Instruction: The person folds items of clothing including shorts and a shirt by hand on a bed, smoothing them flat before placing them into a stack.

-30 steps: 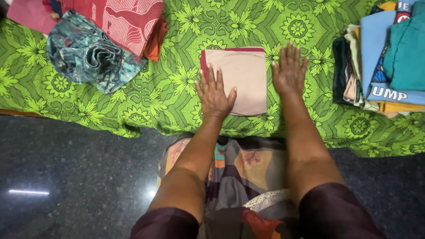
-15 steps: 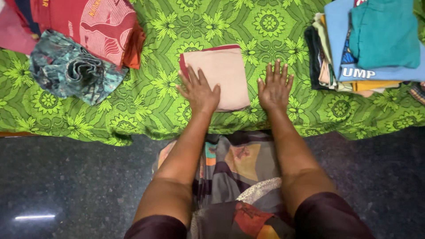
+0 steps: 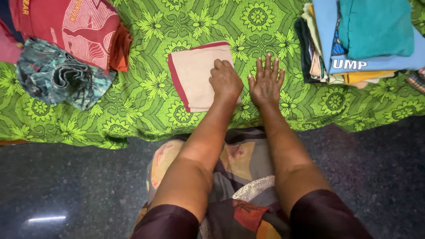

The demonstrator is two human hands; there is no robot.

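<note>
A folded beige cloth (image 3: 195, 75) with a maroon edge lies on the green patterned bedsheet (image 3: 146, 102). My left hand (image 3: 226, 80) rests on the cloth's right side with its fingers curled down over the fabric. My right hand (image 3: 265, 83) lies flat on the sheet just right of the cloth, fingers spread and holding nothing. The two hands are close together, almost touching. The cloth's right edge is hidden under my left hand.
A stack of folded clothes (image 3: 358, 40), teal and blue on top, sits at the far right. A red printed garment (image 3: 84, 26) and a crumpled teal patterned cloth (image 3: 57, 75) lie at the far left. Dark polished floor (image 3: 66, 186) runs below the sheet's edge.
My left hand slid from the cloth's left side to its right side and curled its fingers. My right hand stayed flat beside the cloth. The view shifted right.
</note>
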